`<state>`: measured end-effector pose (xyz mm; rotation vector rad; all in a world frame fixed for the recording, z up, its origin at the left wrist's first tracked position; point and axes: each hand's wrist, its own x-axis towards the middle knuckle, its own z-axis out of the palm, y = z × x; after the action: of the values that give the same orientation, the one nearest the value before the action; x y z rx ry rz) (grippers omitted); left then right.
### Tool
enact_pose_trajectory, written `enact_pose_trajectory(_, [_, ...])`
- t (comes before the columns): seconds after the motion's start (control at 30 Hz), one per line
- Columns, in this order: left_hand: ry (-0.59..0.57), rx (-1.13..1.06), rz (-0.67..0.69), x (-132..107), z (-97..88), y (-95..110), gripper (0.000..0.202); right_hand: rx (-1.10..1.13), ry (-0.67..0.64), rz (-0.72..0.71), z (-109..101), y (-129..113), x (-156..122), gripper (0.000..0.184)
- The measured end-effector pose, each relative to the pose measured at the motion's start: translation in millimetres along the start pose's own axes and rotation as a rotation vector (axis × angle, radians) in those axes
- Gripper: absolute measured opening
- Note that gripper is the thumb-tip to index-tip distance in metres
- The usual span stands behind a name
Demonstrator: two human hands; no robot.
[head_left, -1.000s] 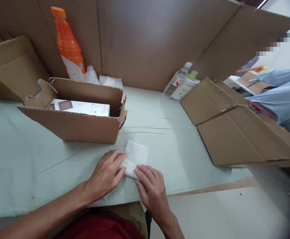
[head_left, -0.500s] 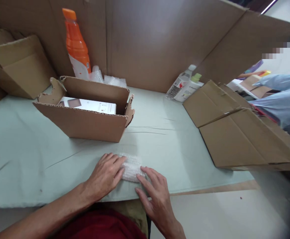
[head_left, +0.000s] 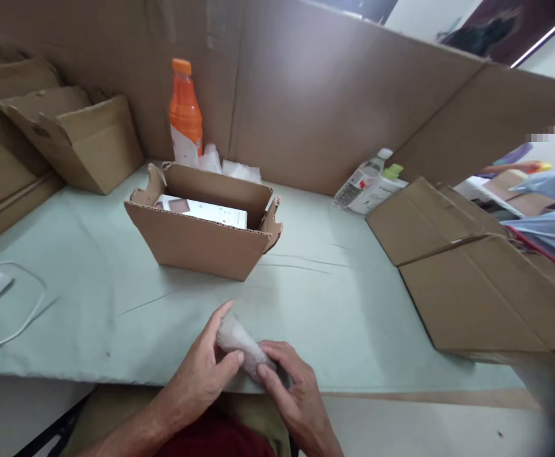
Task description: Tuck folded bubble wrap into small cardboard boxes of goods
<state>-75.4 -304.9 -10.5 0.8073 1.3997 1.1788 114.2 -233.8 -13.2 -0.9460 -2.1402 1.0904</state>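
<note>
A small bubble-wrap bundle (head_left: 237, 337) is held at a tilt over the table's front edge; whatever may be inside it cannot be made out. Around its left end curls my left hand (head_left: 198, 371), thumb on the near side and fingers behind. My right hand (head_left: 293, 384) grips the other end between thumb and fingers. Beyond both hands stands an open cardboard box (head_left: 205, 257), with a white printed box (head_left: 215, 214) inside it.
An orange bottle (head_left: 185, 114) and clear plastic packaging (head_left: 241, 171) stand along the cardboard wall (head_left: 300, 101). A clear bottle (head_left: 363, 181) leans beside a white bottle (head_left: 377, 193). Cartons (head_left: 472, 292) flank the table on the right; a white cable (head_left: 34, 311) lies left. A person's blue sleeve (head_left: 553, 222) shows far right.
The bubble-wrap bundle was lying flat on the table under my hands; now it is lifted and tilted between them, closer to me. The camera view has shifted left.
</note>
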Motion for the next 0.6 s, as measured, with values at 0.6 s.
enact_pose_trajectory(0.6, [0.166, 0.132, 0.404, 29, -43.3, 21, 0.061, 0.323, 0.192, 0.218, -11, -6, 39, 0.032])
